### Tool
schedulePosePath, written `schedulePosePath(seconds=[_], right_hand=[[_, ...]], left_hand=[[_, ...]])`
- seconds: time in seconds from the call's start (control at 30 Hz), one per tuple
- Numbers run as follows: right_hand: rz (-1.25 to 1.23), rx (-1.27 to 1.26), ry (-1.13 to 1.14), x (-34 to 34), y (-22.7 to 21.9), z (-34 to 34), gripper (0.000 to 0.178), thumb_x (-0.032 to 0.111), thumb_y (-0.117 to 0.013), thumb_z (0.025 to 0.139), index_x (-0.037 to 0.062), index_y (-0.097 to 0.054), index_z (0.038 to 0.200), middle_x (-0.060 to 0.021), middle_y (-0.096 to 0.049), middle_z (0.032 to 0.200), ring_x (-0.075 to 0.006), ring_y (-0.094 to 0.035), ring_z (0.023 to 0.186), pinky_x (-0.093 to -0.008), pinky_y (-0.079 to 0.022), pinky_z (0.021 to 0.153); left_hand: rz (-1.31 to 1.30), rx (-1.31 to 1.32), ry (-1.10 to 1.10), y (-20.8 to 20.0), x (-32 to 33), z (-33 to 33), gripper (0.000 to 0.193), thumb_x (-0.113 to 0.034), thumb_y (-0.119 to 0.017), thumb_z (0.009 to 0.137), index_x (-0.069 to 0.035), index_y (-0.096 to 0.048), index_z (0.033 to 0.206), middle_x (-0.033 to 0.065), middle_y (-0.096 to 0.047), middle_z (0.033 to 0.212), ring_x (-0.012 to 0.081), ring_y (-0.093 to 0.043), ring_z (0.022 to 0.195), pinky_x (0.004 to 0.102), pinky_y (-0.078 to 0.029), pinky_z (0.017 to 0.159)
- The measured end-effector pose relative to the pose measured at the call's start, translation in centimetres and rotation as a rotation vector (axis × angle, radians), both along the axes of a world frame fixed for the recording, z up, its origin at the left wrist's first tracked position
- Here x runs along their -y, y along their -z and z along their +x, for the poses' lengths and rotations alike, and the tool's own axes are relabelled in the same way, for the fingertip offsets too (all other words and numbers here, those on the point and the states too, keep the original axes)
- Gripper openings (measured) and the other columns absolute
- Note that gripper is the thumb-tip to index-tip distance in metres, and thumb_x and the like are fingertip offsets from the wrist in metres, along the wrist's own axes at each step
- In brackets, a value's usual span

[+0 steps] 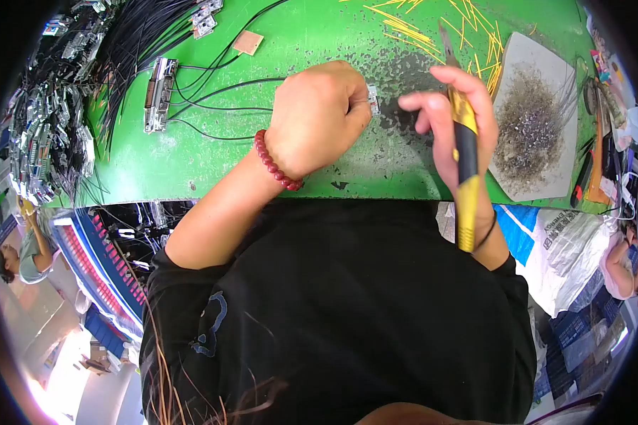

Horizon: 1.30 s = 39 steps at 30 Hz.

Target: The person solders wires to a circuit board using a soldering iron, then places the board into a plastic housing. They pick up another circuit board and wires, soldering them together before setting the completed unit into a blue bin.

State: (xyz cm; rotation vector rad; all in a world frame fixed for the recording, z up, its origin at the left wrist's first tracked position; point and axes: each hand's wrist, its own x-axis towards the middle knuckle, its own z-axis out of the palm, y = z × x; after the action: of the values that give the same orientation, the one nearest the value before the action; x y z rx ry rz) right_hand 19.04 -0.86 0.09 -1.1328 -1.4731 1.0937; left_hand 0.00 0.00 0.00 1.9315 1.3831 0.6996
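Observation:
My left hand point(322, 113), with a red bead bracelet at the wrist, is closed over the green table. A small silvery connector piece point(374, 100) shows just past its fingertips, and thin black cables point(227, 110) run under the hand from the left. The fingers' undersides are hidden, so the grip itself does not show. My right hand point(468, 120) is wrapped round a soldering iron point(466, 152) with a yellow-and-black handle. Its narrow dark tip points away toward the far side, and the index finger and thumb are spread around it.
A metal connector block point(161, 95) joins the cables at left. Heaps of metal connectors point(39, 142) and black cables point(131, 53) crowd the left side. Yellow wire pieces point(411, 32) lie at the far right, beside a grey board point(535, 57) covered with dark debris. A brown square point(248, 42) lies farther back.

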Motion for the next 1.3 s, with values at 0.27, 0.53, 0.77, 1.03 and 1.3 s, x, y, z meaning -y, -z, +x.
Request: schedulePosePath(seconds=[0.27,0.53,0.77,1.03,1.3], right_hand=[[0.088,-0.078,0.081,2.3,0.9,4.0,0.058,0.041,-0.049,0.092,-0.0117,-0.058,0.113,-0.01,-0.063,0.087,-0.0066,-0.051,0.063,-0.0179,-0.037,0.053],[-0.123,-0.252,0.038,2.4,1.4,3.5,0.022,0.009,-0.07,0.08,0.002,-0.053,0.093,0.0006,-0.056,0.077,-0.0025,-0.046,0.064,-0.0184,-0.035,0.056],[-0.12,-0.261,-0.017,2.1,2.0,3.6,0.022,0.008,-0.07,0.079,0.0011,-0.054,0.092,0.0002,-0.056,0.076,-0.0027,-0.047,0.063,-0.019,-0.036,0.056],[-0.091,-0.205,-0.036,2.0,1.9,3.6,0.02,0.005,-0.07,0.078,0.001,-0.055,0.091,-0.0013,-0.056,0.081,-0.0032,-0.048,0.066,-0.0191,-0.037,0.058],[-0.082,-0.191,-0.026,2.0,2.3,3.6,0.021,0.005,-0.07,0.078,0.0013,-0.055,0.091,-0.0019,-0.056,0.081,-0.0043,-0.046,0.067,-0.0199,-0.036,0.059]], left_hand=[[0.005,-0.113,-0.005,-0.1,-0.6,0.5,0.009,-0.011,-0.062,0.072,-0.005,-0.061,0.066,0.0117,-0.062,0.073,0.0329,-0.062,0.07,0.043,-0.05,0.062],[-0.032,-0.21,0.048,-0.3,-1.4,0.5,0.007,-0.006,-0.064,0.07,-0.001,-0.06,0.066,0.0113,-0.062,0.07,0.0291,-0.061,0.066,0.0369,-0.049,0.061],[-0.065,-0.252,0.043,-0.4,-1.6,0.7,0.007,-0.007,-0.063,0.07,-0.001,-0.06,0.066,0.0117,-0.062,0.069,0.0297,-0.061,0.065,0.0375,-0.048,0.06],[-0.054,-0.241,0.049,-0.4,-1.6,0.6,0.007,-0.007,-0.062,0.07,-0.001,-0.06,0.065,0.0114,-0.061,0.069,0.0303,-0.06,0.065,0.0385,-0.048,0.06],[-0.042,-0.27,0.053,-0.5,-1.7,0.6,0.008,-0.007,-0.062,0.069,-0.001,-0.059,0.064,0.0118,-0.061,0.069,0.0314,-0.06,0.066,0.0397,-0.048,0.06]])
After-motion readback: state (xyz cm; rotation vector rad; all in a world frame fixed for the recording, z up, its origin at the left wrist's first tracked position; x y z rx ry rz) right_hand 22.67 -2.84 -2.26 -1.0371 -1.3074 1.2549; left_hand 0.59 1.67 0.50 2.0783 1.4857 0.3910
